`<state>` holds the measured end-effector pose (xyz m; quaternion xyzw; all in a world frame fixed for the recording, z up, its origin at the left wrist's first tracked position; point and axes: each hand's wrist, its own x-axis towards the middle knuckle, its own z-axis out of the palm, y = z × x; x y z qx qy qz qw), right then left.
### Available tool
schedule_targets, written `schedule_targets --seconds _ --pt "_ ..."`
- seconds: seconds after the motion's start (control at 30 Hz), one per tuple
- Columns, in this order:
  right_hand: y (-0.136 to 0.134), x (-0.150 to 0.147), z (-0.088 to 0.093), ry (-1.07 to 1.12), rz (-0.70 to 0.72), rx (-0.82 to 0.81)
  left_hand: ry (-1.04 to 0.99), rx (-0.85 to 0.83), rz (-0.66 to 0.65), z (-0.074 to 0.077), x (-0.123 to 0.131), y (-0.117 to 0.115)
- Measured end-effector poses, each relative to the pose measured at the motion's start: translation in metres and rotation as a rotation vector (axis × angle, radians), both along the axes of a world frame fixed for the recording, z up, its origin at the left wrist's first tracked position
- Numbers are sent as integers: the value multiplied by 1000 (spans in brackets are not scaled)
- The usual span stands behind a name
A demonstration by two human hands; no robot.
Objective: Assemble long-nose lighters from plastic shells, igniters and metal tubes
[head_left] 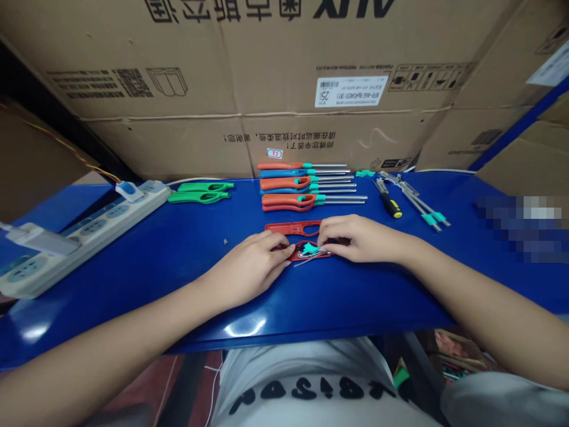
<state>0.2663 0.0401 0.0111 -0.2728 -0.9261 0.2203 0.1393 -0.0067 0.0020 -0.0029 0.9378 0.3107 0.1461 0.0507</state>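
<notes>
On the blue table lies an open red lighter shell with a teal trigger piece and thin wires inside. My left hand has its fingers closed on the left end of this shell. The fingertips of my right hand are pinched at its right end, where the fingers hide part of it. Just behind is the other red shell half, lying flat with its right end partly behind my right hand.
Orange and blue lighters lie stacked behind the hands. Green shells and a power strip are at left. A screwdriver and metal tubes lie at right. A cardboard box stands behind.
</notes>
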Motion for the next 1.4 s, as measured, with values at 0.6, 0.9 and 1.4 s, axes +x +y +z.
schedule_targets --seconds 0.6,0.9,1.4 --pt "-8 -12 -15 39 19 129 -265 -354 92 -5 1 -1" --pt "-10 -11 -11 -65 56 156 -249 -345 101 -3 3 -2" --pt "-12 -10 -10 -104 67 292 -200 -307 92 -2 5 -7"
